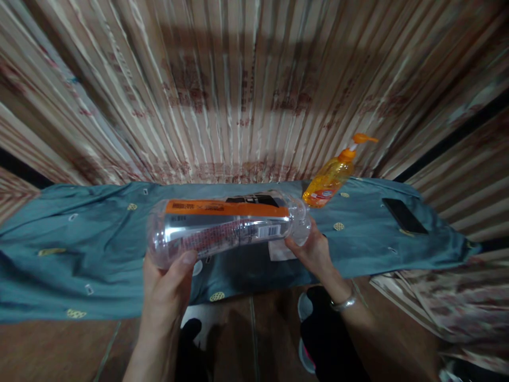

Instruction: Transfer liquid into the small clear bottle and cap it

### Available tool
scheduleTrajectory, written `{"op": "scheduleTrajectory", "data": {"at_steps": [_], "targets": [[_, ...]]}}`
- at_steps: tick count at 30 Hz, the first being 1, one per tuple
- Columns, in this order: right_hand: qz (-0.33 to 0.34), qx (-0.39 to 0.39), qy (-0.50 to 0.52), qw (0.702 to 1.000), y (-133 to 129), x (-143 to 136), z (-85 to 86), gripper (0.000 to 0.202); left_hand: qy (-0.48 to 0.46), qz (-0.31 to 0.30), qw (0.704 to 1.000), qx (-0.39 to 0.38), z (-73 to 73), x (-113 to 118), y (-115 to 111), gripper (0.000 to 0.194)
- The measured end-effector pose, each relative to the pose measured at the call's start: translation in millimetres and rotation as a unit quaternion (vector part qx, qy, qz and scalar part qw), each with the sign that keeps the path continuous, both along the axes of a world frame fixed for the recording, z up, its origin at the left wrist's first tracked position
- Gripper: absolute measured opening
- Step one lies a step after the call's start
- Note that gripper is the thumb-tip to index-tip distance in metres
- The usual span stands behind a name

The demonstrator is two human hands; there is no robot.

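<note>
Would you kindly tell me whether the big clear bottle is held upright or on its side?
On its side: the clear bottle runs across the view, base by the left hand, neck by the right hand.

Both hands (170, 278) (312, 249) hold a clear bottle (226, 225) sideways above teal cloth (369, 241).

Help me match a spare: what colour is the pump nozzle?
The pump nozzle is orange, seen in the head view.
</note>
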State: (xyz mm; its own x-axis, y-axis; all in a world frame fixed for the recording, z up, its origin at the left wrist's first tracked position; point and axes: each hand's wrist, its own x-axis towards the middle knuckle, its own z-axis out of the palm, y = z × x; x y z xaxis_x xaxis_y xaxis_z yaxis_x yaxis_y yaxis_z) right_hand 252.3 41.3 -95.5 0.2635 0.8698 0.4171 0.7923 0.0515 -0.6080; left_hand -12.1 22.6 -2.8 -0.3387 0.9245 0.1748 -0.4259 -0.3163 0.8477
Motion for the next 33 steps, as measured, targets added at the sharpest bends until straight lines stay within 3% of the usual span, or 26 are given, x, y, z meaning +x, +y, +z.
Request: {"op": "scheduleTrajectory", "data": {"at_steps": [8,33], "targets": [[0.003,0.004,-0.003,1.000,0.7,1.0,-0.8,0.071,0.017,0.000,1.000,0.011,-2.5,-0.5,-0.4,0.061],[-0.007,0.006,-0.009,1.000,0.8,0.8,-1.7,0.071,0.025,0.008,1.000,-0.005,0.8,-0.2,-3.5,0.067]]}}
